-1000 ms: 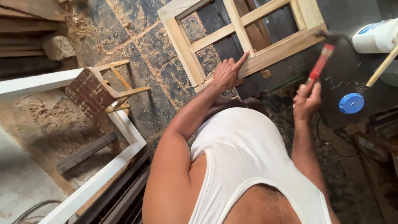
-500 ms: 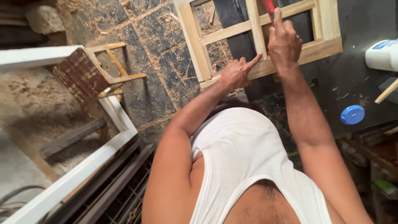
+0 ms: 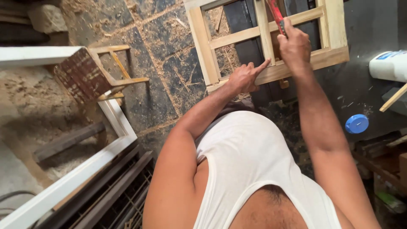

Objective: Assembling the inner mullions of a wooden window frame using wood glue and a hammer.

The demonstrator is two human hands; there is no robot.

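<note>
At the far left a white-painted frame (image 3: 63,182) lies slanted across the sawdust-strewn floor, with dark slats stacked against its inner edge, out of the way of the work. Just right of its upper corner stands a small wooden stool (image 3: 91,76) with a dark woven seat, tipped a little, well apart from the hands.

The stone floor (image 3: 165,72) between stool and bench is littered with shavings. Next comes the bare wooden window frame (image 3: 203,46), which lies flat on the dark worktop (image 3: 364,34), its left part overhanging the worktop's left edge above the floor and its lower rail running along the near side, close to the person's body so both arms reach it.

The left hand (image 3: 243,78) rests on that lower rail, index finger stretched out and pointing along the wood towards the joint with the upright bar; the other fingers are curled, and whether they pinch anything small I cannot tell. It seems placed to steady the rail or mark the spot.

Just right, the right hand (image 3: 294,44) is closed in a full fist around the red handle of a hammer (image 3: 275,15), raised above the same joint; the head is out of view.

Further right on the worktop lie a blue round cap (image 3: 356,123) and, at the right edge, a white plastic bottle (image 3: 388,65), within reach but clear of the swing.
</note>
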